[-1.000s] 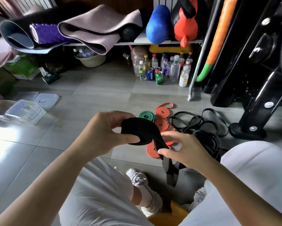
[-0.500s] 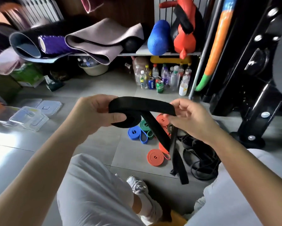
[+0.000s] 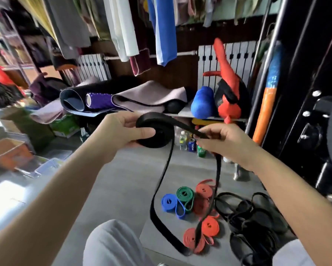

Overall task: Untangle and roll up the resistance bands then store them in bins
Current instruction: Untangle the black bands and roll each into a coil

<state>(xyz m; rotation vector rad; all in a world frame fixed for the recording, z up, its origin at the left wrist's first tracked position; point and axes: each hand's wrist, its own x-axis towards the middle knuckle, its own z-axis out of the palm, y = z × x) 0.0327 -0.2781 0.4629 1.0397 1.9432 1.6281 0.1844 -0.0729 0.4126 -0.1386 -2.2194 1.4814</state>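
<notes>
Rolling step in progress, one band in hand. I have the left hand [image 3: 123, 131] curled round the part-wound coil of the black band [image 3: 161, 140], thumb across its face, held up in mid-air. The right hand [image 3: 225, 144] pinches the free strand just beside the coil, fingers bent, prob feeding it in. Rest of that band hangs in a long loop down toward the floor [image 3: 113, 189], so plenty left to wind. Done so far, judging by what lies there: blue roll [image 3: 169, 203], green roll [image 3: 184, 194] and approx 3-4 orange rolls [image 3: 210, 226], bunched close together. Still to do: black tangle [image 3: 253, 217] just right of them, several strands, unsorted. Rolled ones are on the floor, not binned. Clear bins [image 3: 46, 167] at far left are too blurred, can't tell contents. I'd call rolling abt halfway, storing not started.
</notes>
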